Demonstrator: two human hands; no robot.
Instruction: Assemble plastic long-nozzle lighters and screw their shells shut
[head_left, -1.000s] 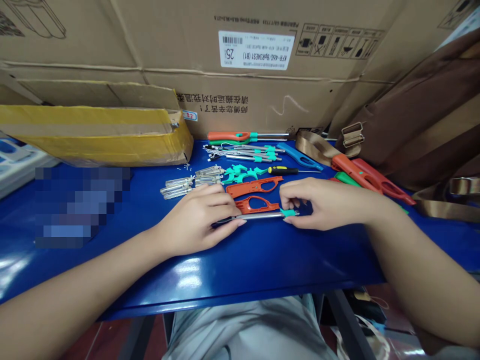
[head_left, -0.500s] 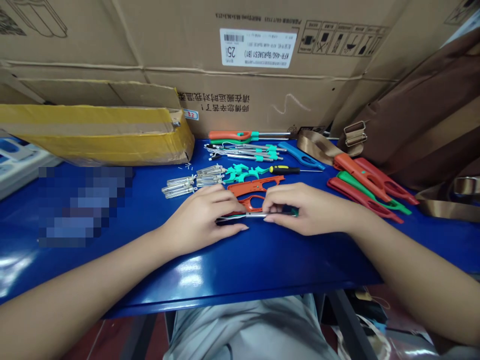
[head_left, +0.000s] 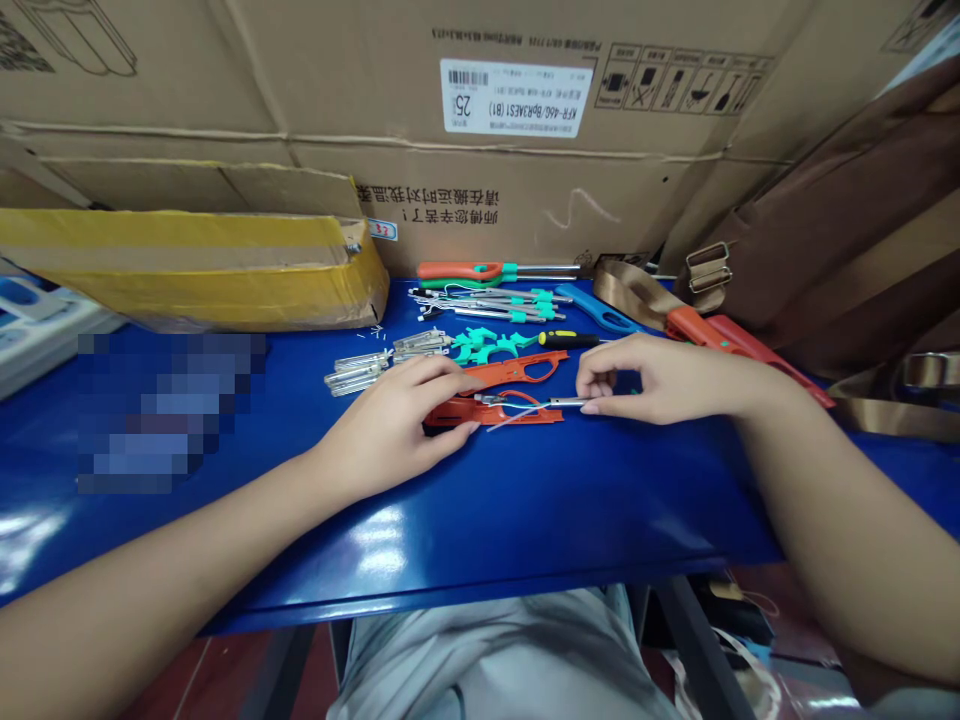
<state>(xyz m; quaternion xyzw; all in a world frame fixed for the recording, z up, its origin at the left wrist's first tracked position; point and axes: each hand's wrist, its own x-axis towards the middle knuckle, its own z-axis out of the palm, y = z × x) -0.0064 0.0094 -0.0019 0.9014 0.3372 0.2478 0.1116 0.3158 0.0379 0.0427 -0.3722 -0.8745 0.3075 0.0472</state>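
Note:
My right hand (head_left: 637, 380) pinches a thin metal lighter tube (head_left: 566, 402), its white and green wires trailing leftward. Beneath those wires lies an orange lighter shell half (head_left: 551, 416) with a finger loop. My left hand (head_left: 397, 415) is closed round this shell's left end, thumb in front and fingers behind, hiding part of it. A second orange shell half (head_left: 517, 372) rests just behind. Turquoise plastic triggers (head_left: 487, 345) and several clear lighter fuel tanks (head_left: 356, 372) are spread beyond my left hand.
Farther back lie wired metal tubes (head_left: 495, 305), an assembled orange lighter (head_left: 457, 270) and a yellow-black screwdriver (head_left: 566, 340). A blue shell (head_left: 600, 310) and red shells (head_left: 780, 360) are on the right, near a brown bag (head_left: 847, 220). A taped carton (head_left: 300, 285) stands left.
My right hand has moved right and slightly back with the metal tube, drawing its wires over the shell. The left hand has shifted slightly left and now grips the near shell half.

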